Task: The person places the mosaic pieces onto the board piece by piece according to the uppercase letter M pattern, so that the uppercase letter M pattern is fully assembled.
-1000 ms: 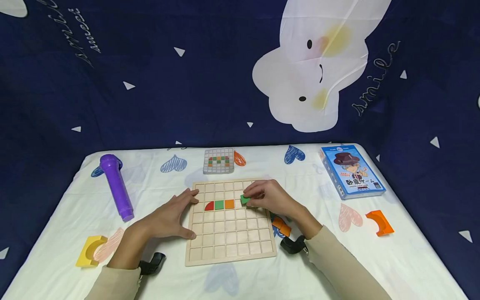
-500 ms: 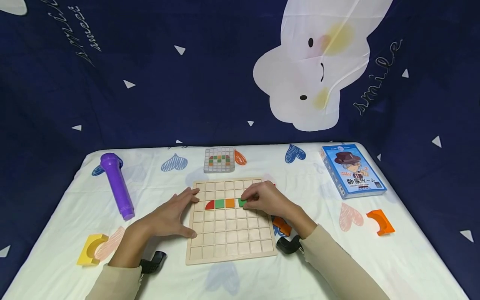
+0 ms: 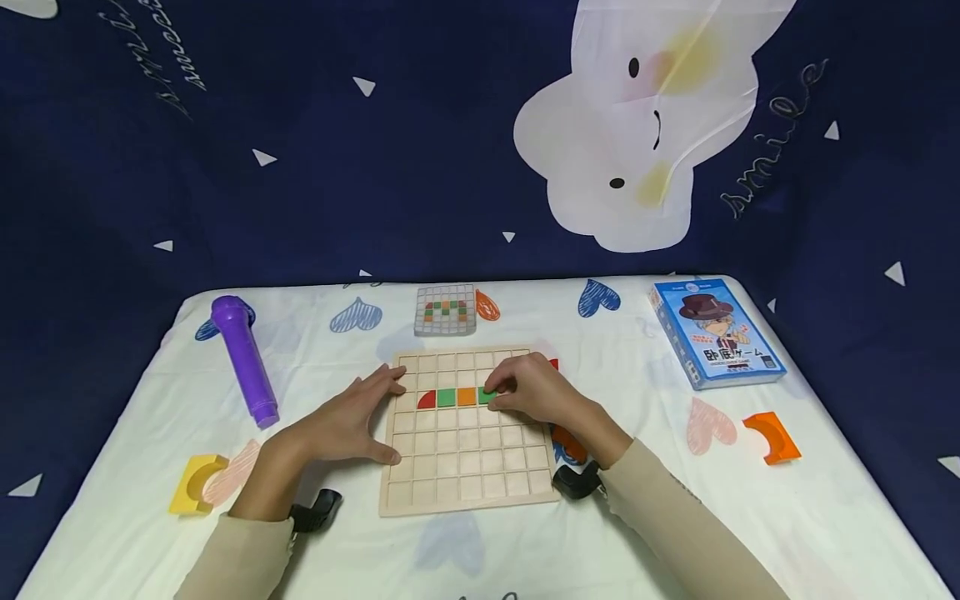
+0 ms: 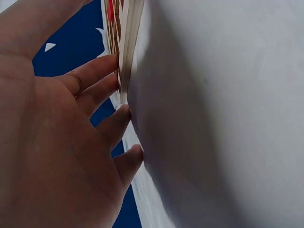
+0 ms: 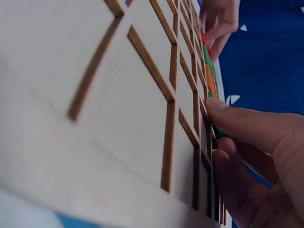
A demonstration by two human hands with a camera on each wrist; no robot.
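Observation:
A wooden grid board (image 3: 457, 467) lies on the cloth. In one of its rows sit a red quarter-round tile (image 3: 427, 401), a green square tile (image 3: 446, 397) and an orange square tile (image 3: 467, 397). Right beside the orange one, my right hand (image 3: 538, 392) pinches a second green square tile (image 3: 486, 395), now level with the row. The right wrist view shows the thumb on that green tile (image 5: 210, 95); the fingers partly hide it. My left hand (image 3: 341, 423) is spread along the board's left edge, thumb and fingertips touching its frame.
Behind the board lies a pattern card (image 3: 445, 310). A purple microphone-shaped toy (image 3: 245, 362) and a yellow arch block (image 3: 197, 483) are left. A blue game box (image 3: 716, 333) and an orange arch block (image 3: 774, 437) are right. Orange pieces (image 3: 568, 446) lie partly hidden under the right forearm.
My right hand has moved slightly left and lowered the green tile into the cell beside the orange one. The left hand keeps its place at the board's edge. The head view has shifted slightly.

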